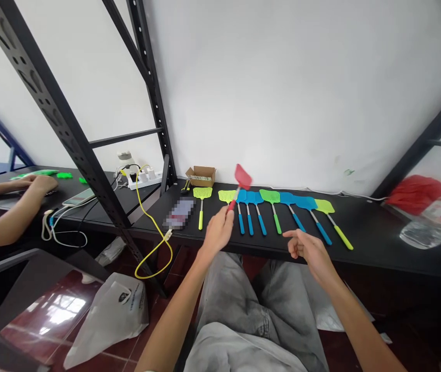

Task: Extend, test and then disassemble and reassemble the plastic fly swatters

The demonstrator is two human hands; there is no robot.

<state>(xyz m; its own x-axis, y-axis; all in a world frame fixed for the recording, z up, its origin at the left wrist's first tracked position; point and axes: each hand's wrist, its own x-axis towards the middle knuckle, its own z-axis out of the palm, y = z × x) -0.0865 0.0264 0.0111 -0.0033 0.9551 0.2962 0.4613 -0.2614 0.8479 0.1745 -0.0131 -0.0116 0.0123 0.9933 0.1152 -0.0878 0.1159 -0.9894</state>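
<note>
My left hand (218, 231) is closed around the red handle of a fly swatter (243, 177), raised above the black table with its red head up. My right hand (310, 250) hovers at the table's front edge with the index finger stretched out and the others partly bent; nothing is in it. Several fly swatters lie in a row with handles toward me: a yellow-green swatter (202, 193) at the left, blue ones such as this blue swatter (305, 202), a green swatter (270, 196), and another yellow-green swatter (325, 206) at the right end.
A phone (179, 213) with a yellow cable (151, 219) lies left of the swatters, near a small open cardboard box (201, 175). A power strip (145, 179) sits behind the shelf post. Red plastic bags (418, 192) lie at right. Another person's hands (38, 184) work at far left.
</note>
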